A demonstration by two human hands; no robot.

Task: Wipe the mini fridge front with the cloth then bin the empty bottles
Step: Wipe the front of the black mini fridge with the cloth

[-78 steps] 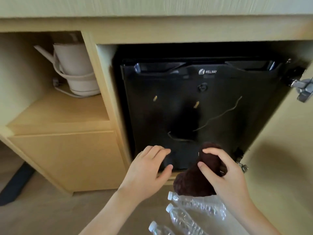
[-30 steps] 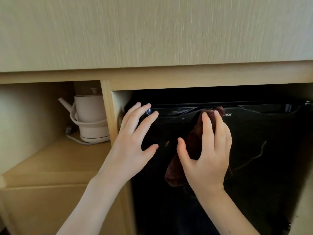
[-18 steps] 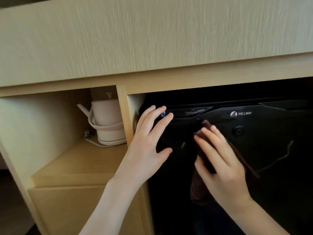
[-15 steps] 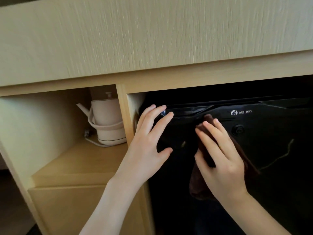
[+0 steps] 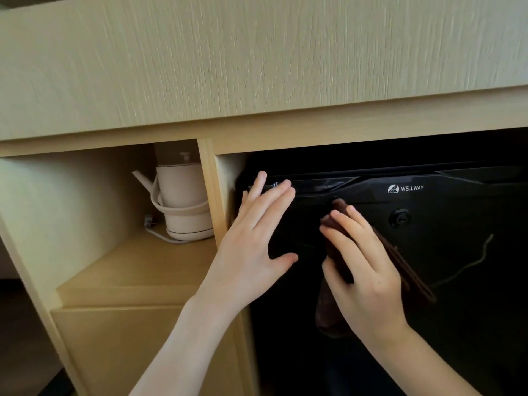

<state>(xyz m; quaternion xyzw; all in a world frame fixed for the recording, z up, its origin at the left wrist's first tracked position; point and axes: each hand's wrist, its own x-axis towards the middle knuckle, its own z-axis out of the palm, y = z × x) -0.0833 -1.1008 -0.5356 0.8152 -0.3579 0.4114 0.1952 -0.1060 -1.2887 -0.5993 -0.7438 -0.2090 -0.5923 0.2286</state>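
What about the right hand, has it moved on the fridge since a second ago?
Yes: the right hand and cloth slid down and left, off the logo they partly covered.

kettle (image 5: 183, 201) at shelf (image 5: 137, 270) back, divider (image 5: 213, 190) just left of mini fridge (image 5: 428, 252)

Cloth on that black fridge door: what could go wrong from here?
The cloth is only pressed flat under the right hand, so it may slip and drop. The bare left hand rests on the glossy mini fridge door and may leave fresh smudges. The pale squiggly streak further right looks unwiped and could be missed.
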